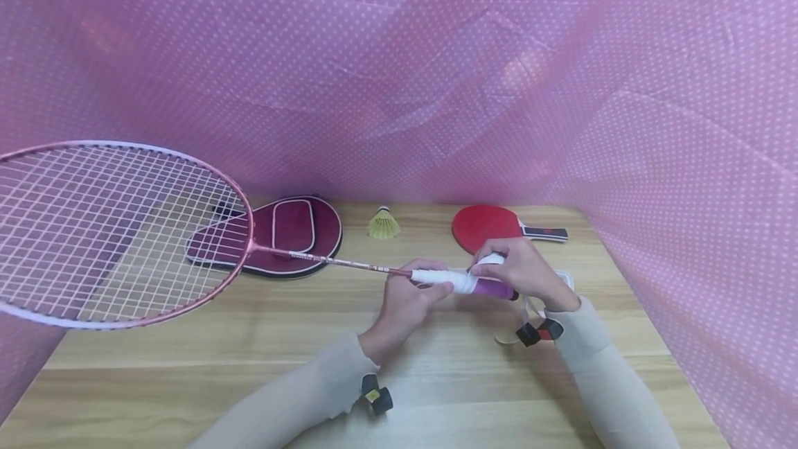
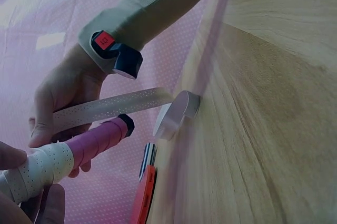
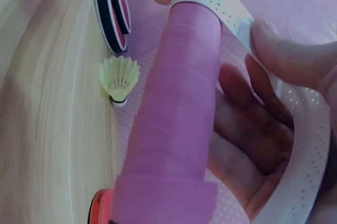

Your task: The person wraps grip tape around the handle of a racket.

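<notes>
A badminton racket [image 1: 339,262] is held above the table, its strung head out to the left. My left hand [image 1: 404,305] grips the handle where perforated white grip tape [image 2: 46,166] is wound round it. Toward the butt the handle's purple grip [image 3: 176,97] is bare of white tape. Beside it my right hand [image 1: 525,270] pinches the white tape between thumb and fingers. In the right wrist view the tape runs taut from the handle to that thumb. The loose tail [image 2: 179,113] of the tape trails down and curls at the tabletop.
A maroon paddle case [image 1: 293,227] lies at the back left of the wooden table [image 1: 262,380], partly behind the racket head. A yellow shuttlecock [image 1: 383,224] and a red table tennis paddle [image 1: 483,224] are along the back. Pink dotted cloth [image 1: 399,89] hangs around the table.
</notes>
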`<state>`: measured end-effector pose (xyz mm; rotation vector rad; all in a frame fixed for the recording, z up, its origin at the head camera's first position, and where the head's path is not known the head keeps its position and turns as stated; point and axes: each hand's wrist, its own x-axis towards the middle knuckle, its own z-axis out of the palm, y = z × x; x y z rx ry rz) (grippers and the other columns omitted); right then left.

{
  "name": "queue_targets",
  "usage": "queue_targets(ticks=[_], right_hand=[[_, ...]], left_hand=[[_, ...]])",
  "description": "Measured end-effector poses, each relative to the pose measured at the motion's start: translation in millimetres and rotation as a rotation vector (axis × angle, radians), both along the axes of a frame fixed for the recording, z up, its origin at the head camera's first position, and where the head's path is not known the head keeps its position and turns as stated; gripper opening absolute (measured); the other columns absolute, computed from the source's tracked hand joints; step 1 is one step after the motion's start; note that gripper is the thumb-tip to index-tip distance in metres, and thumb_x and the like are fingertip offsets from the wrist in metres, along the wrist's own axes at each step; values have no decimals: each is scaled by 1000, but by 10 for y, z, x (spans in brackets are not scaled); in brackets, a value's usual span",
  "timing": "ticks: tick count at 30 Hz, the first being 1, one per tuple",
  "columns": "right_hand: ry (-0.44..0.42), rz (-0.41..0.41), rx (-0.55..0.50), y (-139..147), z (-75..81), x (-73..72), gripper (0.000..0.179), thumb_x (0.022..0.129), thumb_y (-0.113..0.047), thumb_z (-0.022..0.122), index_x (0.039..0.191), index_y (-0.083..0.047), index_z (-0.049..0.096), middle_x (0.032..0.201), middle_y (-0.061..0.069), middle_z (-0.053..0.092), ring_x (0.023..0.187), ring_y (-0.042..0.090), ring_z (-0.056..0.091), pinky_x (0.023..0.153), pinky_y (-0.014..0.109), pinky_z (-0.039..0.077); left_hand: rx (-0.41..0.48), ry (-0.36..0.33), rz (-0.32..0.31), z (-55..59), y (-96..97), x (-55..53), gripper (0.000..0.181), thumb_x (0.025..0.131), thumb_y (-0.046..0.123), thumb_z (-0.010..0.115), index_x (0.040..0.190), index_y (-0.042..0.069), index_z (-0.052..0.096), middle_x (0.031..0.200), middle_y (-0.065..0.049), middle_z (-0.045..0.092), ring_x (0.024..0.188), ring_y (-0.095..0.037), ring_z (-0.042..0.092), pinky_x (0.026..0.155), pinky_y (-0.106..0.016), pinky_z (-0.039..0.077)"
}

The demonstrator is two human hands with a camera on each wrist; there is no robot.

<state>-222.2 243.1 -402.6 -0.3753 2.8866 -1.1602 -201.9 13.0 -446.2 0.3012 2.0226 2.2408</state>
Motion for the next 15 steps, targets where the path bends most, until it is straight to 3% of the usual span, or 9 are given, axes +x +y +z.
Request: queue_targets(ticks=[6,11,15], right_hand=[[-108,25,-76,-14,-63,-32,10,89,-25,76,85,-16,71,77,-1,65,80,18,55,73,29,47],[-245,112,-172,-30,-181,-78,19,97,-23,66,87,-7,60,76,0,54,75,15,51,68,26,44],[-296,185,-208,-32,-218,-87,19,99,-22,62,88,-7,55,76,2,52,76,17,52,70,27,45]], left_hand=[[-3,-15,-15,-6,-1,-11,28,78,0,81,105,5,76,107,-13,76,89,-12,64,78,-23,55],[-1,-18,-28,-34,-2,-2,30,77,-1,81,106,4,76,108,-14,76,90,-12,65,80,-23,54],[17,-20,-53,-39,-17,17,31,77,-3,79,107,6,76,109,-13,77,92,-13,66,83,-24,54]])
